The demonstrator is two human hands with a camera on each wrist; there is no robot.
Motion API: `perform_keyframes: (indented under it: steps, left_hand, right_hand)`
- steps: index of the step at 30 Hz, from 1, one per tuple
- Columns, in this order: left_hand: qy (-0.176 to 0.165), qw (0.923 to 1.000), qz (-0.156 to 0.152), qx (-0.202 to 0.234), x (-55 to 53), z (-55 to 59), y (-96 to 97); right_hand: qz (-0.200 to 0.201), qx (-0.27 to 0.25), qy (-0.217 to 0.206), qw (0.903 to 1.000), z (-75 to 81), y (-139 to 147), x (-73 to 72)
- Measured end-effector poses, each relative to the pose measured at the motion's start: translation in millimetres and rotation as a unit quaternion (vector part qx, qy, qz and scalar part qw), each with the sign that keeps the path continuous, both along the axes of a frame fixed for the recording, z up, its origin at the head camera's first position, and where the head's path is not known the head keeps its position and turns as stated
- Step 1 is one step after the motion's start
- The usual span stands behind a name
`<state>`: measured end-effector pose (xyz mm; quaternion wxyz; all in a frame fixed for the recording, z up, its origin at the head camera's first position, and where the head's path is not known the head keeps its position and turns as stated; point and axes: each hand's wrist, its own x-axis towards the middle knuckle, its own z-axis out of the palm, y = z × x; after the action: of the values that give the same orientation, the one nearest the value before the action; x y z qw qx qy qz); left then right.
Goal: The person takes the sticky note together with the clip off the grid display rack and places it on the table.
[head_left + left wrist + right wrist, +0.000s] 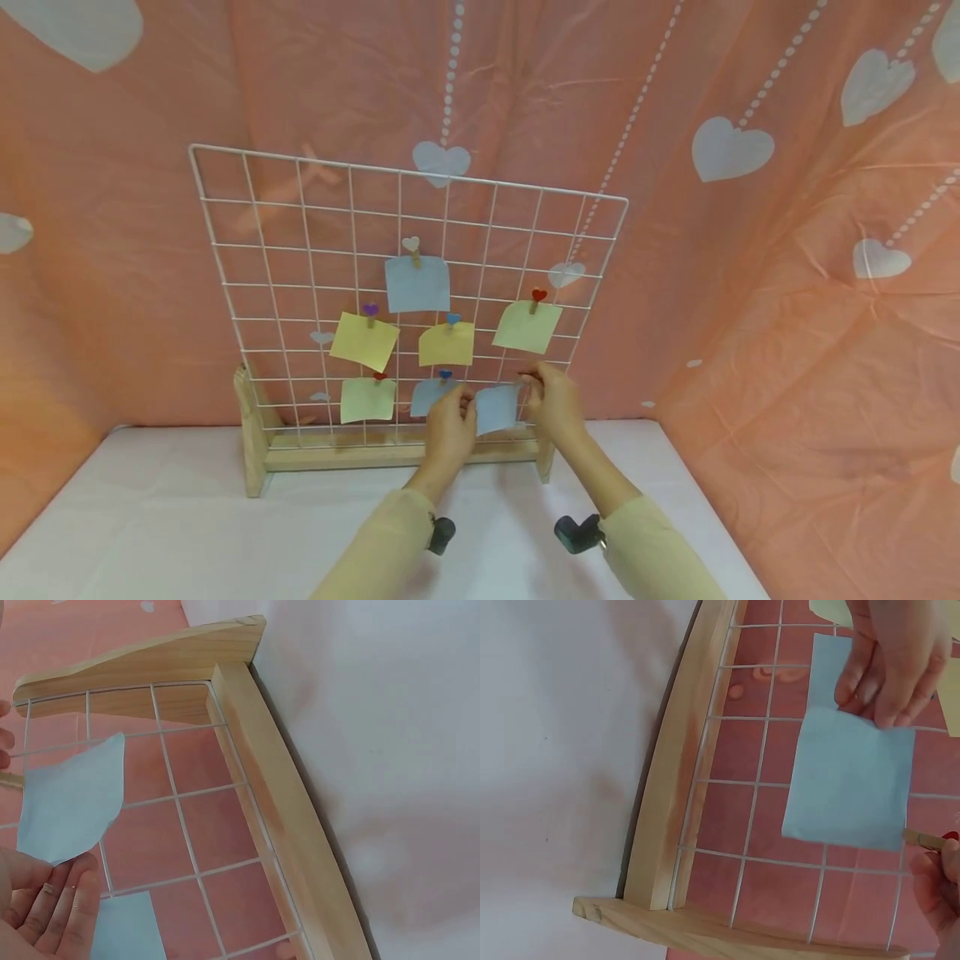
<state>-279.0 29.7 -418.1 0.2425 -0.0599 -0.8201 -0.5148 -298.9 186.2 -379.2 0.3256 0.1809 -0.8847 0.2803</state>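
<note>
My left hand [452, 423] pinches one edge of a light blue paper note [497, 410] in front of a white wire grid [408, 172]. Between the thumb and fingers of my right hand [557, 404] is a small wooden clothespin [924, 839] with a bit of red on it. In the right wrist view its tip meets the note's edge; whether it bites the paper and the wire cannot be told. Another blue note [426, 395], clipped by a pin with a blue heart [446, 374], hangs partly behind my left hand.
Higher on the grid hang a blue note [417, 287], yellow notes [364, 340] and green notes [527, 327], each under a heart clothespin. A wooden stand [345, 457] carries the grid on a white table [150, 517]. Behind is an orange curtain [315, 75] with white hearts.
</note>
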Motion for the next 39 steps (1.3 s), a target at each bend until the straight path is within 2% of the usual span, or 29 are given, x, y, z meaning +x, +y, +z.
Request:
perform_keyframes:
  steps: [4, 9, 15, 18, 24, 35, 39]
  left_hand:
    - [0.007, 1.0, 0.005, 0.002, 4.1, -2.4, -4.9]
    - [-0.006, 0.9999, 0.013, 0.008, 9.7, -3.9, -11.2]
    - [-0.002, 0.9999, 0.003, 0.013, 17.9, -6.0, -20.9]
    - [0.0, 1.0, -0.003, 0.008, 23.2, -7.2, -27.6]
    - [-0.015, 0.9999, -0.008, 0.002, 34.9, -11.4, -42.8]
    - [-0.035, 0.9993, 0.009, -0.012, 50.6, -24.9, -73.2]
    - [-0.028, 0.9993, 0.019, -0.017, 56.0, -32.7, -85.5]
  right_hand:
    - [-0.002, -0.038, -0.004, 0.9993, -0.8, 4, 3.4]
    - [0.002, -0.066, -0.019, 0.9977, -4.3, 9, 8.8]
    - [0.018, -0.108, -0.046, 0.9929, -11.3, 14, 17.4]
    - [0.013, -0.125, -0.071, 0.9896, -15.2, 18, 21.5]
    - [0.008, -0.151, -0.102, 0.9833, -21.2, 26, 30.1]
    - [-0.017, -0.145, -0.114, 0.9828, -36.8, 38, 42.7]
    - [-0.021, -0.149, -0.126, 0.9805, -42.7, 43, 47.1]
